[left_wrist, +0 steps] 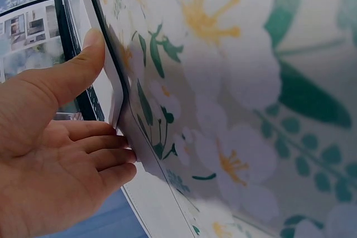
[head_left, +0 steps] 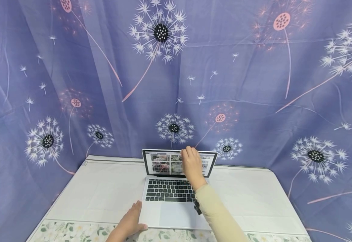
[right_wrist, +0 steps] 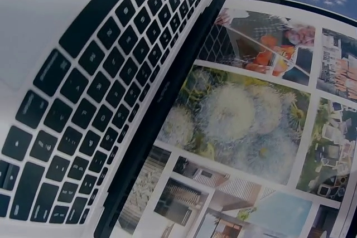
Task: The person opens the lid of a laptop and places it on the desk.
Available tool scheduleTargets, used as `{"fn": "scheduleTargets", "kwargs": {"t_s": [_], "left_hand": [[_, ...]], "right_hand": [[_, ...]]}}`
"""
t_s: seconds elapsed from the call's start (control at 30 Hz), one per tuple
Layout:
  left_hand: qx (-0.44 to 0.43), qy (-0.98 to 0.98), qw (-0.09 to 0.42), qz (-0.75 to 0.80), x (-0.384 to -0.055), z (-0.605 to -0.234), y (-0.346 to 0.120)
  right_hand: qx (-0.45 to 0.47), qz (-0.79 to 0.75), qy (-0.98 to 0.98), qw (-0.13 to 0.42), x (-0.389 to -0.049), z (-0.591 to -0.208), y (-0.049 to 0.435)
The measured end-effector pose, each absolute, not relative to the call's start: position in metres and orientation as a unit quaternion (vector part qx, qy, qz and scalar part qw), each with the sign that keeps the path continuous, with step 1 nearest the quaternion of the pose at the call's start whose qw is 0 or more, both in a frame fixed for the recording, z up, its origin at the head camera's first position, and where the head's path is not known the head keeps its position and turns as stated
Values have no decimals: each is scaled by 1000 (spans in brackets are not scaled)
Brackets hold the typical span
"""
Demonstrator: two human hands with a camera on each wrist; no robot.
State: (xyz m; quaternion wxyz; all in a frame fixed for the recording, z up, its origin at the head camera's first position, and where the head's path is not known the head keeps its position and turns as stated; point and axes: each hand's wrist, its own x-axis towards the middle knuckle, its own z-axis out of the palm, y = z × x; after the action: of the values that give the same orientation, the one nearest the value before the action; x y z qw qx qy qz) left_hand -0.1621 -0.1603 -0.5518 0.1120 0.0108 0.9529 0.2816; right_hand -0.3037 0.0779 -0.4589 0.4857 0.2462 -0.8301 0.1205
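Observation:
A silver laptop stands unfolded on the white tabletop, its black keyboard facing up. Several pictures fill the lit screen, also seen close up in the right wrist view, where the right hand is out of sight. My right hand reaches across the keyboard and grips the screen's top edge with bent fingers; part of the screen is hidden behind it. At the base's front left corner rests my left hand. In the left wrist view its fingers lie extended against the laptop's side, thumb apart.
A white cover lies over the table, with a floral cloth along the near edge. Behind and at both sides hangs a blue-purple curtain with dandelion prints. Something small and black sits at the right wrist.

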Motion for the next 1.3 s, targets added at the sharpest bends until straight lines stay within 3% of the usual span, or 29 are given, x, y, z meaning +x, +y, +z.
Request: {"fn": "scheduleTargets", "kwargs": {"t_s": [0.2,0.9,1.3], "left_hand": [[11,953,117,281,-162,-551,-160],[10,958,111,264,-165,-554,-158],[14,961,109,252,-165,-553,-160]], "right_hand": [[233,85,-855,455,-314,-460,82],[178,61,-971,145,-351,-436,77],[153,66,-984,65,-358,-438,75]]}}
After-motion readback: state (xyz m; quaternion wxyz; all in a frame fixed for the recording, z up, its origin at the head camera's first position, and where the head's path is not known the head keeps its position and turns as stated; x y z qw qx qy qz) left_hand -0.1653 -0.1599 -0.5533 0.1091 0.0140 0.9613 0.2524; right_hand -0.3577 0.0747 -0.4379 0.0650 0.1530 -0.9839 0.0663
